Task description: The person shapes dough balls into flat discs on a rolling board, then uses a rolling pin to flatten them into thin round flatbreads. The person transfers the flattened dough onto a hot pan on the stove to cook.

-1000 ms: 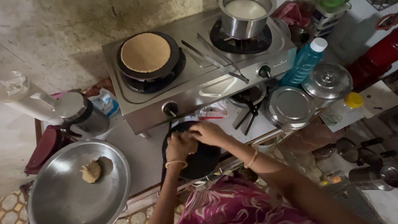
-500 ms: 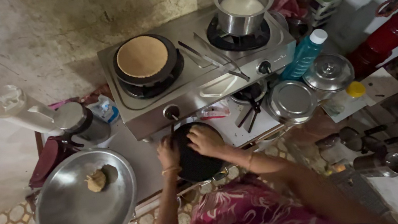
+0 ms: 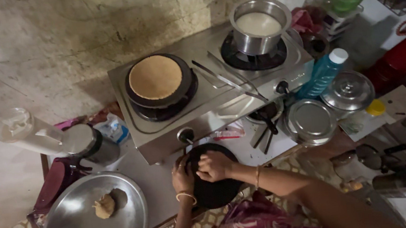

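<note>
Pressing both hands, left hand (image 3: 182,177) and right hand (image 3: 214,165), closed-fingered on the black round board (image 3: 217,189), you've barely shifted them while the flatbread (image 3: 155,77) keeps cooking.

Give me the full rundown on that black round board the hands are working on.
The black round board looks dark, matte and flat, lying level on the counter's front edge, just below the steel stove. Both hands rest on its upper part: left hand at the left rim, right hand nearer the middle. What lies beneath the hands is hidden.
</note>
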